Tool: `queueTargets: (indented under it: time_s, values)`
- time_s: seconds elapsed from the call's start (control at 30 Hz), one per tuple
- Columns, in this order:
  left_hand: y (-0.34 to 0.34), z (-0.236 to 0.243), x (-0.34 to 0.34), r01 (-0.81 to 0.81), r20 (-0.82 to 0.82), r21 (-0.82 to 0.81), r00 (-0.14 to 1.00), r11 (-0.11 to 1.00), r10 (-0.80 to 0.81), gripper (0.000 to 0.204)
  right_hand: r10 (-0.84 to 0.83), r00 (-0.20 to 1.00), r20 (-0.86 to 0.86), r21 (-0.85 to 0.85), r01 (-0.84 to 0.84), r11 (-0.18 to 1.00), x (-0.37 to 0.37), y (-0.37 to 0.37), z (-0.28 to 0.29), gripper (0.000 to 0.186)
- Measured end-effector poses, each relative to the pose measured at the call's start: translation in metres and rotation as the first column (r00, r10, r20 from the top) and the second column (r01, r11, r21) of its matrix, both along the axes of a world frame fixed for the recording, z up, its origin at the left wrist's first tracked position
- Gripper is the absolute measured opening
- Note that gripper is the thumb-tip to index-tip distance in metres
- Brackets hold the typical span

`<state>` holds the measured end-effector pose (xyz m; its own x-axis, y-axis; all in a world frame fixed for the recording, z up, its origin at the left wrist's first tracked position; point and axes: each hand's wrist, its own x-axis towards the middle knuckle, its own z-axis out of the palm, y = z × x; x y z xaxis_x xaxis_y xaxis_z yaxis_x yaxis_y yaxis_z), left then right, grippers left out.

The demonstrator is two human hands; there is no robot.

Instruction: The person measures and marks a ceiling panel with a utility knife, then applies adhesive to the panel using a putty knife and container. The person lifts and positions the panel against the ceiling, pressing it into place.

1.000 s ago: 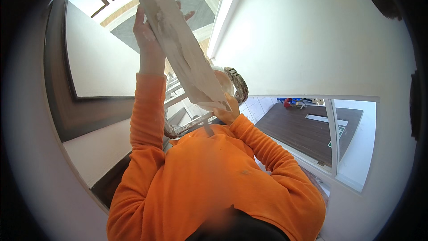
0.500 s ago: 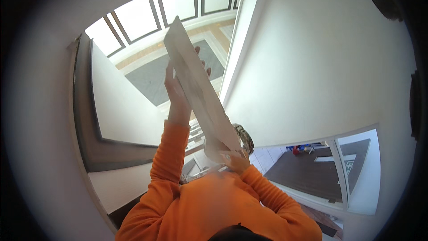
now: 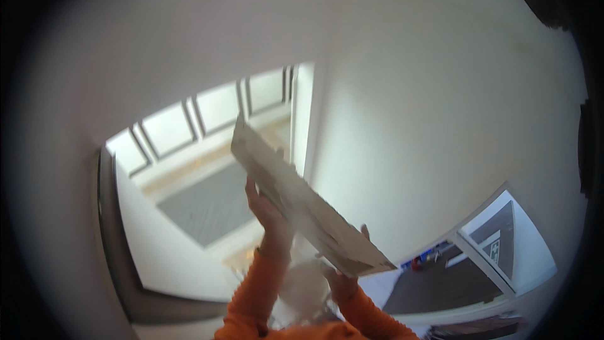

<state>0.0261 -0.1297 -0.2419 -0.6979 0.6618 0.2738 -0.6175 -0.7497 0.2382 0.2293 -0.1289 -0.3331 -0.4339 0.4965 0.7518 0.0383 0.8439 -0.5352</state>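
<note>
A long, narrow pale board (image 3: 303, 204), with grey-beige smears along its face, slants across the middle from upper left to lower right. My left hand (image 3: 267, 211) wraps its near edge around the middle, with fingertips showing past the far edge. My right hand (image 3: 343, 282) grips the lower right end from beneath, some fingers showing beyond the far edge. Motion blur softens the board's surface, and its underside is hidden. Both forearms are in orange sleeves.
A plain wall (image 3: 415, 119) rises at the right, close to the board. An opening at the left shows a grey floor mat (image 3: 211, 204) and white panels. A white door-like panel (image 3: 151, 226) stands lower left. A window-like frame (image 3: 484, 263) lies lower right.
The view has tilted upward, so the opening sits lower. The board's lower end has swung right, away from my body, making it lie flatter. My right hand has moved outward with that end.
</note>
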Motion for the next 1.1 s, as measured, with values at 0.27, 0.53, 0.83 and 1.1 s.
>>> queueTargets:
  time_s: [0.27, 0.53, 0.83, 1.1]
  values:
    - [0.092, 0.115, 0.006, -0.188, -0.281, 0.121, 0.935, 0.975, 0.216, 0.053, 0.009, 0.745, -0.667, -0.120, -0.118, 0.986, -0.035, 0.057, 0.131, 0.078]
    - [0.121, 0.213, 0.031, 0.243, -0.419, 0.284, 0.902, 0.928, -0.107, 0.049, 0.057, 0.481, -0.875, -0.006, -0.128, 0.992, -0.014, 0.091, 0.245, 0.076]
    - [0.132, 0.284, 0.045, 0.311, -0.645, 0.214, 0.757, 0.926, -0.105, 0.090, -0.043, 0.429, -0.902, -0.029, 0.040, 0.999, 0.033, 0.110, 0.322, 0.058]
    - [0.154, 0.314, 0.021, 0.356, -0.686, 0.223, 0.718, 0.907, -0.113, 0.124, -0.057, 0.471, -0.880, -0.069, -0.007, 0.998, 0.047, 0.118, 0.368, 0.095]
